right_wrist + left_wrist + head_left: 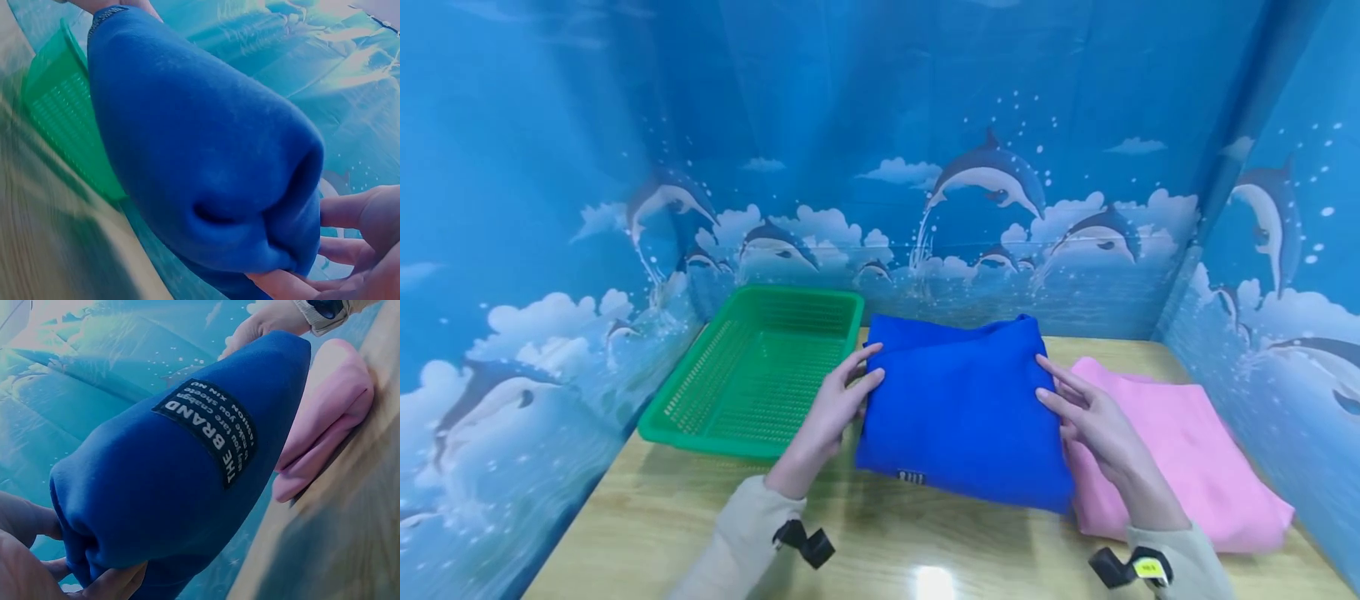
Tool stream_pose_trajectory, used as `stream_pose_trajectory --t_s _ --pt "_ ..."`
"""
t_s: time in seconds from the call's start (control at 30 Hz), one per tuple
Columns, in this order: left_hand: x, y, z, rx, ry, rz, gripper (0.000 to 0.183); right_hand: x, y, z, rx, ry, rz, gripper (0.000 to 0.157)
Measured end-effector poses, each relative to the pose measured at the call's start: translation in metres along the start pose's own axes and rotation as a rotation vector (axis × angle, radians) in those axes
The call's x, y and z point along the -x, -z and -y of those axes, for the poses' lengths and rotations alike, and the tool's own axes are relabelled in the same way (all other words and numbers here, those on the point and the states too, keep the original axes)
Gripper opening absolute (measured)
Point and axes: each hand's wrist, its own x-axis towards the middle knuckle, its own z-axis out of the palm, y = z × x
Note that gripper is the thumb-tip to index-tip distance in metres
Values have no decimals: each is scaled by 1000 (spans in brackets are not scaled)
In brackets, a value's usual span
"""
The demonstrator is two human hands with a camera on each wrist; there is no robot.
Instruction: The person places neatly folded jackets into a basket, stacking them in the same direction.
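Observation:
A folded blue garment (pixel 966 408) is held up off the table between both hands, its front edge tilted toward me. On its side a black patch (pixel 209 428) shows white lettering, "THE BRAND". My left hand (pixel 831 408) grips the left side, with fingers underneath and around the folds in the left wrist view. Opposite it, my right hand (pixel 1101 429) holds the right side; the right wrist view shows its fingers (pixel 284 284) under the folded layers. To the right a folded pink garment (pixel 1187 467) lies on the table, partly behind the right hand.
A green plastic basket (pixel 658 437) with nothing in it stands on the left, close beside the blue garment and left hand. The wooden table (pixel 625 525) is bordered by walls covered in a blue dolphin-print sheet (pixel 820 125) at the back and both sides.

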Motion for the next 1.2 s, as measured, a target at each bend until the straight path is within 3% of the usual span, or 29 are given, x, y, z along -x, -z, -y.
stream_pose_trajectory --t_s 0.23,0.43,0.73,0.97,1.2 --pt "-5 23 -9 -7 3 -29 40 -8 -16 17 -146 23 4 56" --pt "-3 52 -21 -36 11 -44 40 -17 -39 36 -186 26 45 55" --pt "1 114 -37 -99 59 -45 45 -37 -89 58 -341 66 125 53" --pt "5 161 -42 -171 71 -69 47 -53 -129 69 -358 64 149 51" --pt "4 204 -39 -205 78 -28 53 -69 -167 72 -348 95 177 52"
